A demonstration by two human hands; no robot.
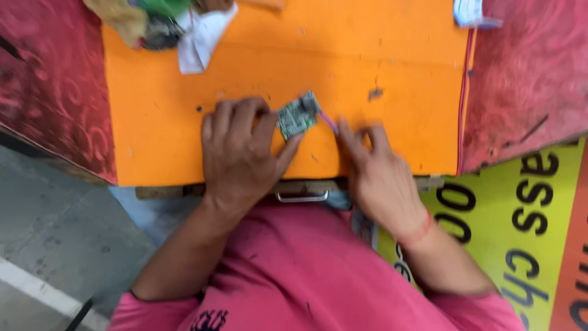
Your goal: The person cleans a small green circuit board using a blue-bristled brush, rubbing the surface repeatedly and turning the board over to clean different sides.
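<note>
1. The orange mat [184, 135] covers the middle of the table, with a red cloth [527, 73] on both sides of it.
2. A heap of rags and paper [165, 24] sits at the far left end of the mat.
3. The left hand [239, 156] lies on the mat. Its thumb and fingers pinch the left side of the board.
4. The right hand [380, 175] is just beside it. Its fingers are bent down near the wire, but the blur hides if they grip it.
5. The little green board [297, 116] is between the hands, tilted.
6. A thin purple wire [329, 122] runs from the board toward the right hand.
</note>
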